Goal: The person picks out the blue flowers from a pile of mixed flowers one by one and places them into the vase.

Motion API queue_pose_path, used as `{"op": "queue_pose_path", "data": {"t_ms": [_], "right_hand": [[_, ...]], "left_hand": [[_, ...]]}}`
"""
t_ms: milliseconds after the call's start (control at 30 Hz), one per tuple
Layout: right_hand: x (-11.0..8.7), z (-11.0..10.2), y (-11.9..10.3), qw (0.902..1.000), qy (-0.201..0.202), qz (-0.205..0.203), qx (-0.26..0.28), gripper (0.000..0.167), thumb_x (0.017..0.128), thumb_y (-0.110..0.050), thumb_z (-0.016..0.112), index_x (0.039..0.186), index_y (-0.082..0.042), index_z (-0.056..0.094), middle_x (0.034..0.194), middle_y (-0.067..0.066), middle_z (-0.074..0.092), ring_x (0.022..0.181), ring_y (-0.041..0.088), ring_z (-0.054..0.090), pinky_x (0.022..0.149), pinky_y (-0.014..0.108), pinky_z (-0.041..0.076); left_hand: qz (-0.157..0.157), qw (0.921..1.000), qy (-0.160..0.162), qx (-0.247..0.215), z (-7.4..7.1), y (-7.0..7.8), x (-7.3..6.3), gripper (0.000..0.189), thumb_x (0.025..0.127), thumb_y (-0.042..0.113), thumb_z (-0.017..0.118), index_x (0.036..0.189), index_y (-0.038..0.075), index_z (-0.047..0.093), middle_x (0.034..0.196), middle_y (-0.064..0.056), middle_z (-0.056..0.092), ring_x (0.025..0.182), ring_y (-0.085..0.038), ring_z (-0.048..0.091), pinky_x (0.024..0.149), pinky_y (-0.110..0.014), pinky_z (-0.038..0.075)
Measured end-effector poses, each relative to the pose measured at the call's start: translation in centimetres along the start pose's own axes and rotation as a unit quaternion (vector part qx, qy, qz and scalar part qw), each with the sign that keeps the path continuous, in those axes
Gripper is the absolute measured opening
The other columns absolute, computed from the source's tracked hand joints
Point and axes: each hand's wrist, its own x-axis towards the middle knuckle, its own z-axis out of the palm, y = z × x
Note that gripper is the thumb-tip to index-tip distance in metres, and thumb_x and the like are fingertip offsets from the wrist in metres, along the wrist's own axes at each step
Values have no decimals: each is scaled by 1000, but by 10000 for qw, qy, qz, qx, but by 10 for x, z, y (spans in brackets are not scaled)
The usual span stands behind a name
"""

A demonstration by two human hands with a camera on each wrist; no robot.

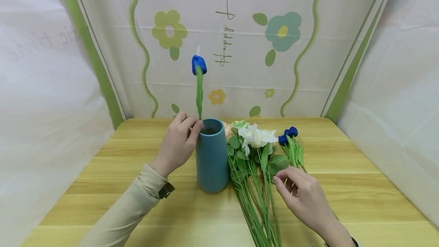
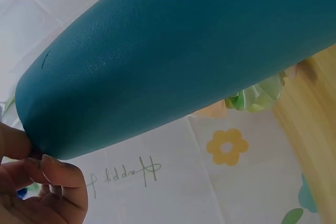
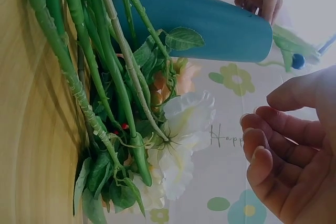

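A single blue tulip (image 1: pixel 199 65) stands upright at the left rim of a tall teal vase (image 1: pixel 212 163). My left hand (image 1: pixel 178 140) pinches its green stem by the rim, with thumb and fingertips close against the vase. The stem's lower end is hidden. In the left wrist view, the vase (image 2: pixel 157 61) fills much of the picture, and the fingers meet at its mouth. My right hand (image 1: pixel 305 197) hovers right of the flower stems, fingers loosely curled. Nothing lies between its fingers in the right wrist view. White flowers (image 1: pixel 257 138) with long green stems lie nearest it.
More blue tulips (image 1: pixel 288 135) lie at the right on the wooden table (image 1: pixel 346 193). Peach and pale green blooms (image 1: pixel 240 124) show behind the vase's right side. A printed cloth (image 1: pixel 240 41) hangs behind the table, with pale cloth on both sides.
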Motion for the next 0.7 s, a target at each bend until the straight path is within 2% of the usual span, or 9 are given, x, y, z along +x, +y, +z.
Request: {"op": "queue_pose_path", "data": {"t_ms": [433, 700], "right_hand": [[1, 0, 0, 10000, 11, 4, -57, 31, 80, 6, 75, 86, -23, 66, 75, -17, 50, 59, 0, 45, 47, 12, 38], [1, -1, 0, 9999, -42, 24, -97, 30, 80, 5, 75, 86, -23, 66, 74, -17, 49, 59, 0, 45, 48, 12, 39]], "left_hand": [[-201, 9991, 261, -268, 1, 0, 2, 12, 98, 12, 63, 92, 2, 67, 87, -4, 49, 66, -17, 46, 56, -31, 45], [-402, 9981, 252, -395, 1, 2, 0, 13, 97, 13, 64, 93, 2, 69, 87, -4, 50, 66, -17, 47, 57, -31, 46]]}}
